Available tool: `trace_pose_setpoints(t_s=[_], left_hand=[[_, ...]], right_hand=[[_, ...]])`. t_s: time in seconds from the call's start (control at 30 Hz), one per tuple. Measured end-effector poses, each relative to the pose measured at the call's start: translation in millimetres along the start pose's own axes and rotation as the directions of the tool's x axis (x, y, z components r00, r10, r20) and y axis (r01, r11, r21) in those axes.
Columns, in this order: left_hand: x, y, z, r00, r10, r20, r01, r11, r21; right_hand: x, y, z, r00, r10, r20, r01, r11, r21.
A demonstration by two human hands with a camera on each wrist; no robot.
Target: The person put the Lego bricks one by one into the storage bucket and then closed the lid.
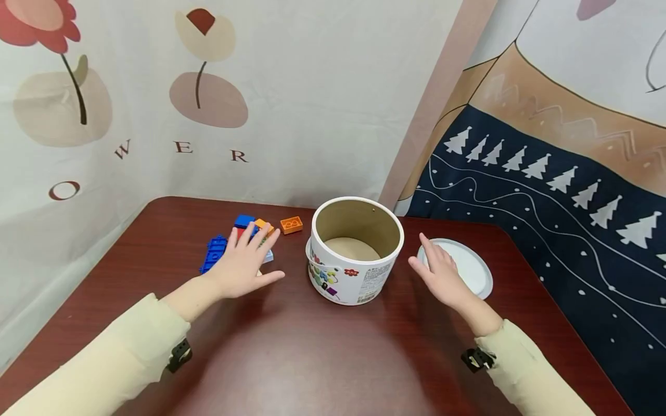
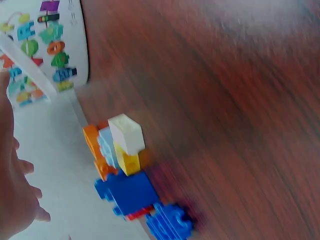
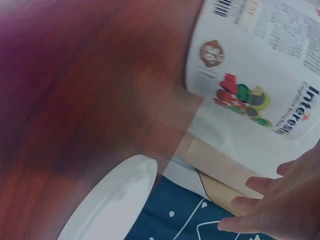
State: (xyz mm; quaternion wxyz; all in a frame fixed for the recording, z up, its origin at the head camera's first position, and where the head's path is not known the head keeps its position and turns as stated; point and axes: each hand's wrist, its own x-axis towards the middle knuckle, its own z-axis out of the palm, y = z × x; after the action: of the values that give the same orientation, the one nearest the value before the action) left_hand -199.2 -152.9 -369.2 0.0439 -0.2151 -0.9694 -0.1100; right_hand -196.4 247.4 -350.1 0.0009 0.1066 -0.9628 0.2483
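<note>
A round white bucket with printed pictures stands upright on the table, its top uncovered and its inside bare. To its left, my left hand hovers with fingers spread, holding nothing. Beyond that hand lie several toy building bricks, among them a blue brick, a white brick, a yellow brick and an orange brick. My right hand is held to the bucket's right, fingers extended and nothing in its grasp. A white round lid lies beside and partly behind that hand.
The dark reddish-brown table runs back to a pale curtain with flower prints. On the right hangs a navy cloth with white trees. The bucket's handle hangs down on its left side.
</note>
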Motion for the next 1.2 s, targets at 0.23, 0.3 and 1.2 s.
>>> trace_pose_setpoints(t_s=[0.23,0.3,1.2], left_hand=[[-3.8,-29.2,-6.9,0.996,-0.084,-0.03,0.083,0.996,-0.023],[-6.3,-39.1,-7.6,0.993,-0.119,-0.028,0.117,0.992,-0.049],[-38.9,-103.7,16.4,0.903,-0.404,0.145,0.424,0.894,-0.146]], right_hand=[[12,-15,-10,0.998,0.025,0.051,-0.039,0.954,0.296],[15,-19,-10,0.997,0.018,0.069,-0.043,0.927,0.372],[27,-29,5,0.994,0.028,0.109,-0.068,0.919,0.389]])
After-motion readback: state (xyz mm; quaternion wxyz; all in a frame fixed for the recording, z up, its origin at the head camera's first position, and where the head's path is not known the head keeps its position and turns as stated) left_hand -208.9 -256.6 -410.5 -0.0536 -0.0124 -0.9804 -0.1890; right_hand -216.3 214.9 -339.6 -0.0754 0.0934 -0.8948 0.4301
